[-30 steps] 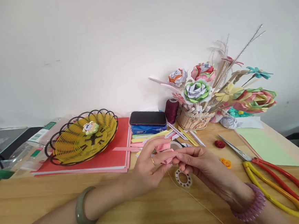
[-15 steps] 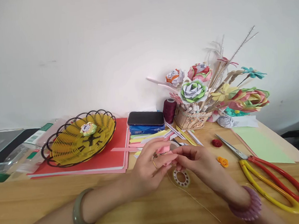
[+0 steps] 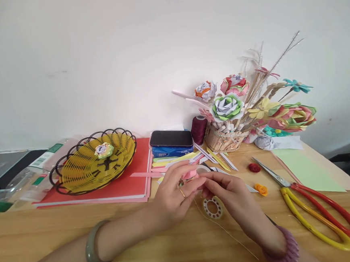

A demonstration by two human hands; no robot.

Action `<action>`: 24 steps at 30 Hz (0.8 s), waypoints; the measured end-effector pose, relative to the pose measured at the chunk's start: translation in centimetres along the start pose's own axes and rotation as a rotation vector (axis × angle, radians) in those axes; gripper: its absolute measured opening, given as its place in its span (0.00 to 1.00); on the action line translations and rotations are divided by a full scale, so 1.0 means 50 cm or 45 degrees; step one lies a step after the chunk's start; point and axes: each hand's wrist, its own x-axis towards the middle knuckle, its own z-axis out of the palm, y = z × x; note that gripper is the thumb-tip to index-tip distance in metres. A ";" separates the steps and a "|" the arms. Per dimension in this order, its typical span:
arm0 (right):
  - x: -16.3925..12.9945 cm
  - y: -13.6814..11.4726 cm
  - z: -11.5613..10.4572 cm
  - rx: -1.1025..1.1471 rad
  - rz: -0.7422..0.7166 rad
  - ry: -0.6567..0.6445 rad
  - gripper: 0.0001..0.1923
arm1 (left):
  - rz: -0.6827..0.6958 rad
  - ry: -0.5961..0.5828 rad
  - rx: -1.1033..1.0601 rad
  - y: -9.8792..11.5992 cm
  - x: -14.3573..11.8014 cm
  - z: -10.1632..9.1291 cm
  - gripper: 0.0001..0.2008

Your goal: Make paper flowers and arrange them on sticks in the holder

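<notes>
Barely shifted since before: left hand and right hand both pinching pink paper piece above table; long axis roughly 9-to-3 o'clock, scissors at 3.

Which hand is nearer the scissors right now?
Right. The right hand is beside the scissors, apart from them; the left hand lies farther left, both pinching the pink paper piece.

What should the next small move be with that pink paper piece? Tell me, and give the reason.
Probably keep pinching and tighten the fold. Both hands meet on the pink paper piece: the left hand wraps it from behind, the right hand presses it with its fingertips. It is held above the table, over the small tape roll, and looks only partly shaped, so the scissors can likely wait.
</notes>
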 end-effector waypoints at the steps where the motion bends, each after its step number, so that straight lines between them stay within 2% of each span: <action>1: 0.001 0.001 -0.001 0.045 0.036 -0.003 0.14 | 0.009 0.003 0.005 0.000 0.000 0.000 0.18; 6: 0.002 -0.003 -0.001 0.180 0.149 0.022 0.14 | 0.026 0.001 0.014 0.002 0.003 0.000 0.17; 13: 0.004 -0.021 -0.009 0.196 0.218 -0.025 0.07 | 0.052 0.078 0.008 0.011 0.008 0.003 0.16; 17: 0.005 -0.028 -0.017 0.150 0.197 -0.066 0.04 | 0.075 0.058 -0.012 0.009 0.007 0.002 0.16; 24: 0.011 -0.014 -0.029 0.256 0.099 -0.243 0.09 | 0.029 0.053 -0.118 0.006 0.009 -0.002 0.17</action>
